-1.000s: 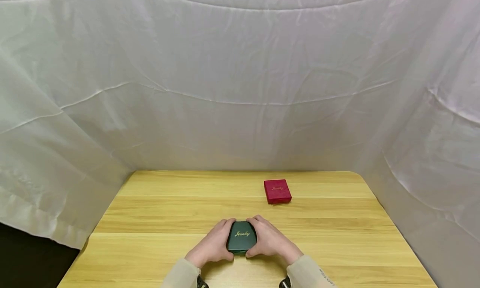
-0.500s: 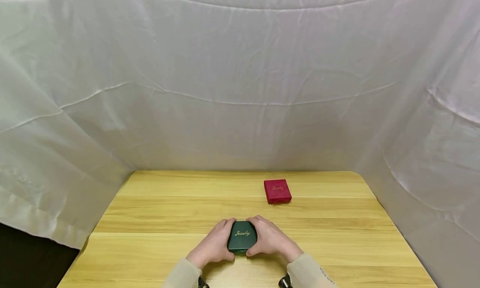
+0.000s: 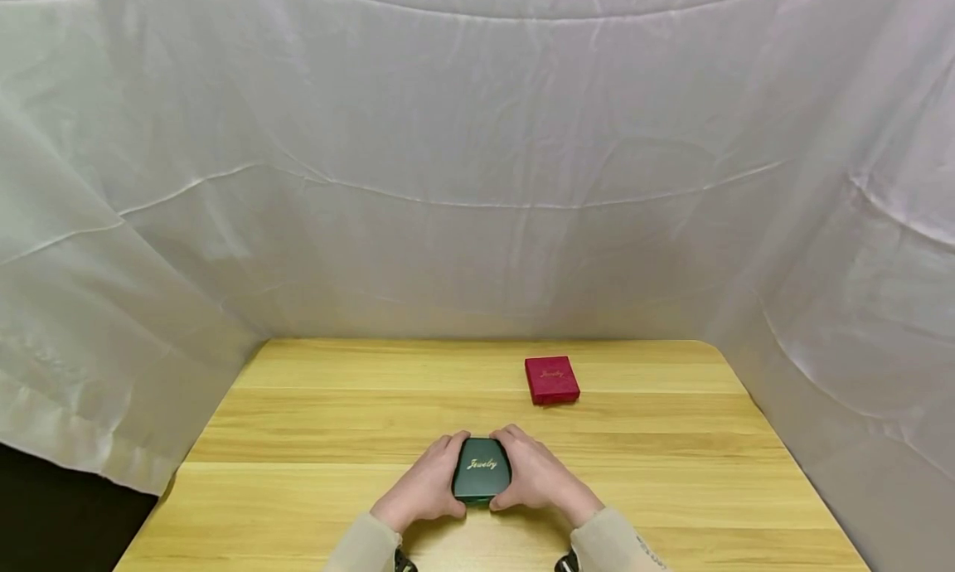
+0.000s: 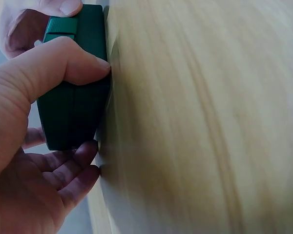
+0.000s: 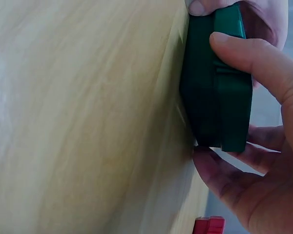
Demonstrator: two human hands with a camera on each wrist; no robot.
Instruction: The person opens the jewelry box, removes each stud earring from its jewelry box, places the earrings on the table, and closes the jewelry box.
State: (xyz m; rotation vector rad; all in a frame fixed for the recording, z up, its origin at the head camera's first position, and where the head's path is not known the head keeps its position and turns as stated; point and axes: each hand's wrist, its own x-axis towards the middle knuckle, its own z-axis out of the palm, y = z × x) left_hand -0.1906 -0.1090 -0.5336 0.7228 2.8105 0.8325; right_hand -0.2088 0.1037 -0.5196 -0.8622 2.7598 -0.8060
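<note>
A dark green jewelry box [image 3: 482, 471], with "Jewelry" in gold script on its lid, lies near the front middle of the table. My left hand [image 3: 427, 482] grips its left side, thumb at the near edge and fingers round the far corner. On the opposite side my right hand [image 3: 539, 477] holds it the same way. In the left wrist view, the thumb presses the front of the green box [image 4: 75, 105] low down by the table. The right wrist view has the other thumb on the upper part of the box [image 5: 234, 107], beside a small ribbed tab. The lid is down.
Behind and slightly right of the hands, a red jewelry box [image 3: 552, 380] sits on the wooden table [image 3: 336, 406]. White cloth [image 3: 477, 182] hangs at the back and both sides of the table.
Both hands stay round the green box with almost no movement; the red box lies where it was.
</note>
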